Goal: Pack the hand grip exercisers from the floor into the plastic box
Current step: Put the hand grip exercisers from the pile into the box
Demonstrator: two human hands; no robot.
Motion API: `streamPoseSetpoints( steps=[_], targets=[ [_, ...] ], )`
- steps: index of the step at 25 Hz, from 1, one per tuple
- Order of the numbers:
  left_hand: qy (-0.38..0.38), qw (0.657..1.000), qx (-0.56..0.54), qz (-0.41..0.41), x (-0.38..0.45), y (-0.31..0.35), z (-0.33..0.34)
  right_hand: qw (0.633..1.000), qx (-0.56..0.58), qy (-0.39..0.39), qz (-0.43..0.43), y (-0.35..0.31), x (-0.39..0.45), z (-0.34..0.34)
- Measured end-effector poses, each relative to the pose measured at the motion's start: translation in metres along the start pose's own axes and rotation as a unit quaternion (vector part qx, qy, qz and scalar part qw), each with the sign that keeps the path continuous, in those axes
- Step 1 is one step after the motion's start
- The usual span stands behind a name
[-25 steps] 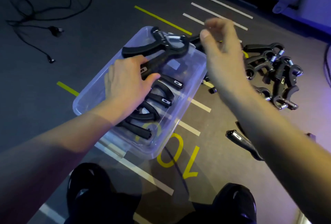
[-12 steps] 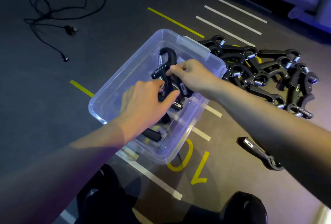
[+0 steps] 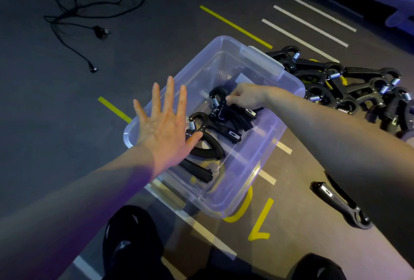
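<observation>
Dark grey floor (image 3: pixel 67 105), yellow and white tape lines (image 3: pixel 235 26), black cable (image 3: pixel 74 11), dim purple light.

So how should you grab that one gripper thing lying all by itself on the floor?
Take the lone hand grip exerciser by its long straight handles, probably coming down from above with the right hand, nearest to it. It lies flat on the floor, apart from the pile, with open space around it. The handles are slimmer than the looped end, so fingers should wrap them easily.
</observation>
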State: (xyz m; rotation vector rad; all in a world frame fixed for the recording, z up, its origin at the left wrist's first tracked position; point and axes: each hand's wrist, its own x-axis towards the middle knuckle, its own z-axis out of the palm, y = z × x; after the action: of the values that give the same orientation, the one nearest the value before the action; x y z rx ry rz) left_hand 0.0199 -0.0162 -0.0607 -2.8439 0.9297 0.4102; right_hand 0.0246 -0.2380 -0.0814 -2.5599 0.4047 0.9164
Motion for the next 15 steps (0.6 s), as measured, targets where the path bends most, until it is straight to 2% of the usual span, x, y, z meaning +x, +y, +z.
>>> streamPoseSetpoints(
  steps=[3, 5, 9, 10, 13, 15],
  targets=[
    [0.007, 1.0, -0.012, 0.006, 0.001, -0.003, 0.001, 0.986, -0.152, -0.055, 0.028, 0.006, 0.013, 0.016],
    [0.01, 1.0, -0.018, 0.01, 0.001, -0.003, 0.002, 0.976, -0.195, -0.077, 0.052, 0.009, 0.014, 0.027],
    [0.003, 1.0, -0.025, 0.016, 0.001, -0.006, 0.002, 0.97, -0.239, 0.005, 0.052, 0.004, 0.006, 0.043],
    [0.002, 1.0, -0.025, 0.017, 0.001, -0.006, 0.002, 0.969, -0.238, 0.0, 0.066, 0.0, 0.002, 0.045],
    [0.002, 1.0, -0.018, 0.018, 0.001, -0.006, 0.002, 0.963, -0.227, -0.108, 0.093, -0.011, -0.008, 0.05],
    [-0.002, 1.0, -0.014, 0.017, 0.001, -0.005, 0.001, 0.961, -0.212, -0.145, 0.099, -0.013, -0.011, 0.048]
  ],
)
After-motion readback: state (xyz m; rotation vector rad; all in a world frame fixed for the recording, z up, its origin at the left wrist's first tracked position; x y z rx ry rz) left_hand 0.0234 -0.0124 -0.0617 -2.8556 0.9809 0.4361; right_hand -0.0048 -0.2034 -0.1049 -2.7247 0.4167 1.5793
